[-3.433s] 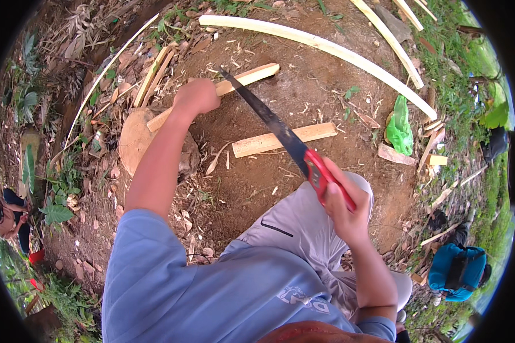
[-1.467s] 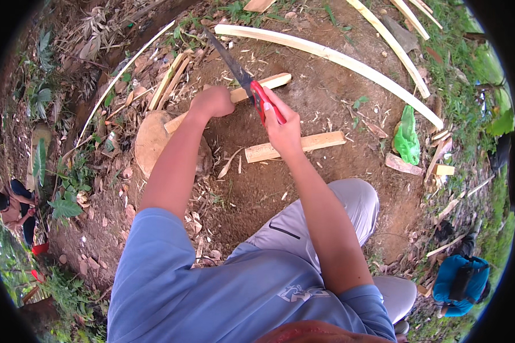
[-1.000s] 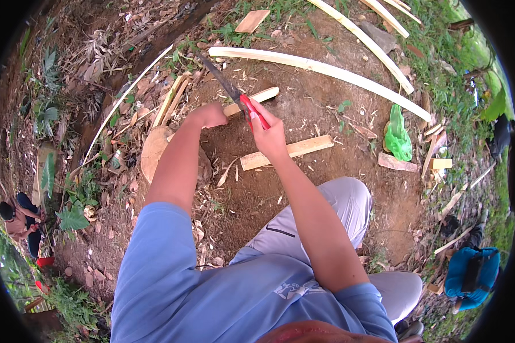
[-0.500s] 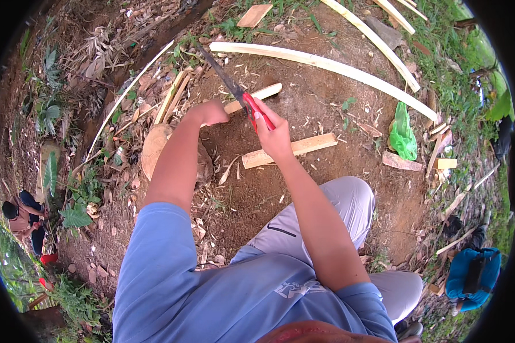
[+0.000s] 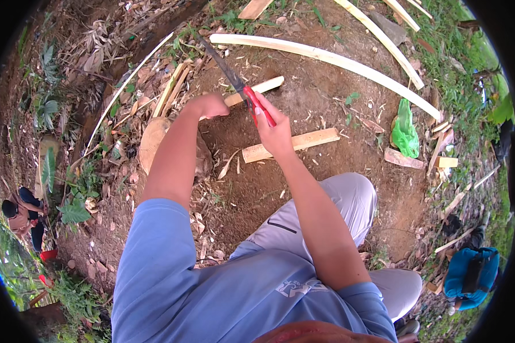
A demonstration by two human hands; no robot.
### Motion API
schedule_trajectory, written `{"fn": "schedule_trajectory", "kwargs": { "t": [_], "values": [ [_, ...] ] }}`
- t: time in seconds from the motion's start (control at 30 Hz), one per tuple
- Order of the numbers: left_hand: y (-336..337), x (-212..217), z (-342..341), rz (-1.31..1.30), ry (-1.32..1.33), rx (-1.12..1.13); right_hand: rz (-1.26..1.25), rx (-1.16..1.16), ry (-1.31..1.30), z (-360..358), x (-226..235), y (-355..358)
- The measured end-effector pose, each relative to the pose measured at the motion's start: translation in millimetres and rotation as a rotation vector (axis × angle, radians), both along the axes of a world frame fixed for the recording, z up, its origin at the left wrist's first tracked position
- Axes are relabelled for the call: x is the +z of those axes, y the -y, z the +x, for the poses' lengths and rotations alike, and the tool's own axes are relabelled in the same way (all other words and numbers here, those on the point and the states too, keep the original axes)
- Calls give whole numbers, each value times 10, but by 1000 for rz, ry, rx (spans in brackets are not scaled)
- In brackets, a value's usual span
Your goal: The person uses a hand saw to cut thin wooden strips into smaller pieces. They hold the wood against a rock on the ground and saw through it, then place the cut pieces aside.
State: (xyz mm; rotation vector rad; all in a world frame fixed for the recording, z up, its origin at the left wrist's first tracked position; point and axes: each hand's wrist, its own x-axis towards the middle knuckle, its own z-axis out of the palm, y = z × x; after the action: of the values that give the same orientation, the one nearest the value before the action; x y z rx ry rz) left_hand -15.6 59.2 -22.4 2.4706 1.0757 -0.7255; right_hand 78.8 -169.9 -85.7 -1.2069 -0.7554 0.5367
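My right hand [image 5: 273, 132] grips the red handle of a hand saw [image 5: 230, 75], whose dark blade runs up and left across a pale wood stick [image 5: 256, 89]. My left hand [image 5: 210, 104] is closed on that stick, holding it over a round log stump [image 5: 150, 141]. A second short wood piece [image 5: 292, 144] lies on the bare soil just right of my right hand.
A long curved pale slat [image 5: 332, 59] lies across the top. More slats [image 5: 383, 35] lie at the upper right, thin strips [image 5: 170, 88] left of the stump. A green plastic bag [image 5: 404, 129] and offcuts sit at right, a blue bag [image 5: 469, 275] at lower right. Another person [image 5: 20, 211] crouches at the far left.
The saw swung from low at my right up onto the stick held by my left hand. Over the last second the blade has slid slightly along the cut.
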Motion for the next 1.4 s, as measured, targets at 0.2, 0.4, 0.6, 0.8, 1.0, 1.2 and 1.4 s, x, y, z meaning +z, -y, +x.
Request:
{"fn": "schedule_trajectory", "kwargs": {
  "t": [0.2,0.4,0.6,0.8,1.0,1.2,1.4],
  "values": [
    [17,37,-15,-13,-3,6,-63,42,-40,27,20,23],
    [7,12,10,-25,20,-1,-29,-1,-6,15,0,35],
    [8,39,-18,-30,9,3,-57,35,-109,12,46,27],
    [118,68,49,26,46,6,-48,-46,-4,33,62,96],
    [37,-16,26,27,-10,0,-108,-63,91,25,184,995],
    [-69,-39,-60,-34,15,11,-359,51,71,-26,664,2217],
    [-140,-97,-33,-206,149,103,-540,-33,-32,10,1388,3518]
  ]
}}
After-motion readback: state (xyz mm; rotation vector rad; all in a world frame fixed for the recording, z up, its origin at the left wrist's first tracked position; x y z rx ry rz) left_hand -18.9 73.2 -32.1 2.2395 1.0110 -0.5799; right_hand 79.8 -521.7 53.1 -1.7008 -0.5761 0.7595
